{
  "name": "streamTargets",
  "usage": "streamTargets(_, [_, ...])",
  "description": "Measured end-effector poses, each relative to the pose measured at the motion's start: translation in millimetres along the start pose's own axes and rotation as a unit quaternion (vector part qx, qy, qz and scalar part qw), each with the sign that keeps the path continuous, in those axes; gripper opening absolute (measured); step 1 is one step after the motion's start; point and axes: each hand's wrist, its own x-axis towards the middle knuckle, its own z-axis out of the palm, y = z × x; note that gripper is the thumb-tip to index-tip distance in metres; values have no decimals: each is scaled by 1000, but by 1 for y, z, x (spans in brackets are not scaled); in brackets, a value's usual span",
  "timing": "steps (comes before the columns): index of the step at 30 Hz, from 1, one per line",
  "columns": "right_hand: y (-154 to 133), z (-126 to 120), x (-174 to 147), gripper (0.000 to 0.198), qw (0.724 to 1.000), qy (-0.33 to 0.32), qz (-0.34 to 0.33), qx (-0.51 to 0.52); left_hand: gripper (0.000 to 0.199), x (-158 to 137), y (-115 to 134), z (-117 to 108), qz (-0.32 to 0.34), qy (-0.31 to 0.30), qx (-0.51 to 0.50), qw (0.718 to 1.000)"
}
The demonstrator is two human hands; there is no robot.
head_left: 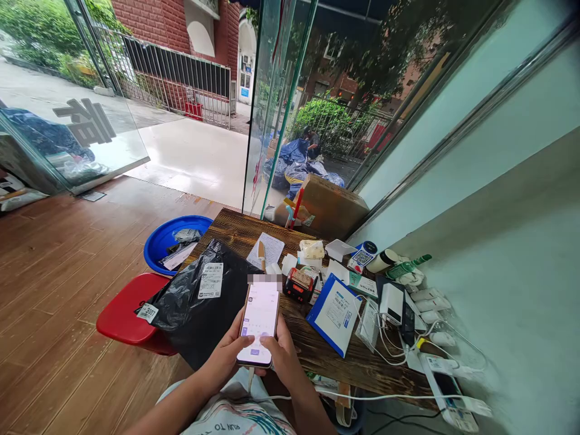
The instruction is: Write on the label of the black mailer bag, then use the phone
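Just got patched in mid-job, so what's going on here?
A person sits with a lit phone held between the left hand and right hand, both thumbs at its lower screen. A black bag lies at the left of the table, jutting past its edge toward a red stool. Right of the phone lies a blue-edged envelope, with neither hand on it.

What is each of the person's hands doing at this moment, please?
Left hand: closed around one side of the phone, thumb over the screen.
Right hand: closed around the other side of the same phone, thumb also over the screen.
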Motion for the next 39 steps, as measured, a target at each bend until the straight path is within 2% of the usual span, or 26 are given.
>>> streamTargets(5, [-5,2,-2,62,1000,5,20,-6,93,0,-1,-3,2,-29,-32,999])
streamTargets(9, [-3,1,-2,64,1000,-1,21,-7,83,2,-1,-1,12,-9,-12,1000])
streamTargets(15, [1,-4,1,50,1000,3,-8,3,93,2,1,-1,18,-10,-25,999])
streamTargets(21, [-1,-5,-1,53,1000,-6,-7,-11,79,0,-1,-4,14,-18,-26,999])
streamTargets(30, [-2,-2,-1,53,1000,-15,-5,14,91,-5,5,3,-5,-18,-7,1000])
streamTargets(33, [2,-2,-1,51,1000,-1,-15,-1,96,-6,7,5,-14,1,-3,1000])
streamTargets(39, [4,0,-1,55,999,-14,-30,3,98,-6,7,6,-13,6,-7,1000])
